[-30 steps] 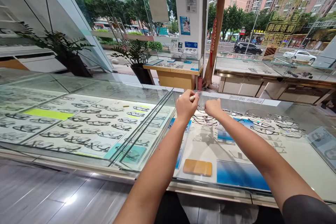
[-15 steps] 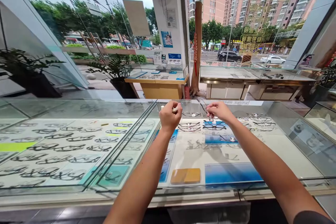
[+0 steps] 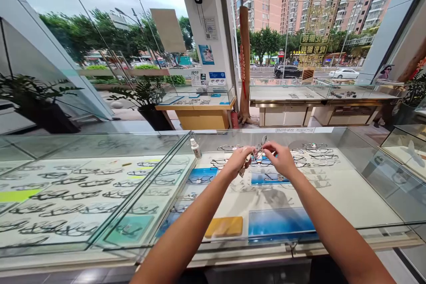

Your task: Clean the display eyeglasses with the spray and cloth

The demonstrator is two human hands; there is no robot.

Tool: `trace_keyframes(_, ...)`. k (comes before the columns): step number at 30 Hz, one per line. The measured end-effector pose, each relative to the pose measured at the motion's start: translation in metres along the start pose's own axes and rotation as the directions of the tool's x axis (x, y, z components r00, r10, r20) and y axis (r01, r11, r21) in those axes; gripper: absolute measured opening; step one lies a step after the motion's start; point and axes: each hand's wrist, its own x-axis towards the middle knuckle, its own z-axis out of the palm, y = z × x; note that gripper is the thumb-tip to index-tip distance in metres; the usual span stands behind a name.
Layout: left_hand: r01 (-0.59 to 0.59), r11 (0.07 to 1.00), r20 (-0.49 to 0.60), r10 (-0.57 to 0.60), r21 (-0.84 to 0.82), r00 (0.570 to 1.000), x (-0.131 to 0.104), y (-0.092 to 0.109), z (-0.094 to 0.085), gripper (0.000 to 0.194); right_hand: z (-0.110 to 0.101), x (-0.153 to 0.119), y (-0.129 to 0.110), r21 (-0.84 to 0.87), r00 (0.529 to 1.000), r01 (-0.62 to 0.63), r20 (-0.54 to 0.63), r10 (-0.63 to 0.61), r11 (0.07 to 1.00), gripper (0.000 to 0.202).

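Note:
Both my hands meet above the glass top of an eyeglasses display counter (image 3: 333, 204). My left hand (image 3: 238, 162) and my right hand (image 3: 279, 157) pinch a thin-framed pair of glasses (image 3: 258, 153) between them, held just over the glass. A small white bottle (image 3: 196, 148) with a dark cap stands upright on the counter, a short way left of my left hand. Under the glass lie rows of eyeglass frames (image 3: 313, 153) on white and blue trays.
A second glass case (image 3: 66, 186) full of frames adjoins on the left. A tan pad (image 3: 224, 227) and a blue card (image 3: 279, 222) lie inside the case near me. Farther display counters (image 3: 199, 106), potted plants (image 3: 146, 97) and shop windows stand beyond.
My left hand has set the small white bottle down on the glass and come right to join my right hand on the glasses. The camera view tilted up slightly.

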Motion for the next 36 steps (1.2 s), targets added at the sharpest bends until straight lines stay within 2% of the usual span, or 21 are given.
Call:
trace_keyframes(3, 0.062, 0.998, 0.056, -0.061, -0.029, 0.997, -0.007, -0.006, -0.001, 0.052, 0.001, -0.007, -0.004, -0.170, 0.998, 0.027, 0.057, -0.017, 0.985, 0.021)
trace_keyframes(6, 0.093, 0.994, 0.084, -0.087, -0.064, 0.993, -0.013, -0.008, -0.001, 0.054, 0.006, -0.012, -0.007, -0.177, 0.994, 0.065, 0.099, -0.048, 0.982, 0.023)
trace_keyframes(9, 0.064, 0.994, 0.049, -0.059, -0.091, 0.997, -0.015, -0.009, -0.002, 0.056, 0.013, -0.015, -0.007, -0.015, 0.997, 0.043, 0.060, -0.042, 0.999, 0.019)
trace_keyframes(12, 0.043, 0.995, 0.014, -0.042, -0.094, 0.999, -0.017, -0.008, -0.002, 0.057, 0.021, -0.014, -0.003, 0.275, 0.994, -0.092, -0.028, 0.103, 0.957, 0.017)
trace_keyframes(14, 0.033, 0.996, 0.007, -0.032, -0.088, 0.999, -0.019, -0.008, -0.002, 0.057, 0.023, -0.012, 0.000, 0.423, 0.981, -0.171, -0.010, 0.193, 0.890, 0.025)
trace_keyframes(17, 0.002, 0.996, 0.005, -0.001, -0.084, 1.000, -0.020, -0.008, 0.000, 0.059, 0.024, -0.008, 0.004, 0.543, 0.967, -0.246, 0.084, 0.240, 0.803, 0.035)
trace_keyframes(22, -0.013, 0.999, 0.016, 0.014, -0.047, 1.000, -0.018, -0.012, 0.002, 0.063, 0.022, -0.006, 0.009, 0.629, 0.938, -0.337, 0.163, 0.305, 0.700, 0.040)
trace_keyframes(31, -0.039, 0.998, -0.016, 0.038, -0.041, 0.999, -0.016, -0.014, -0.001, 0.069, 0.016, -0.005, 0.013, 0.672, 0.920, -0.374, 0.184, 0.345, 0.639, 0.033)
trace_keyframes(36, -0.062, 0.997, -0.042, 0.064, 0.033, 0.997, -0.014, -0.014, -0.004, 0.065, 0.010, -0.003, 0.012, 0.687, 0.906, -0.405, 0.209, 0.369, 0.603, 0.032)
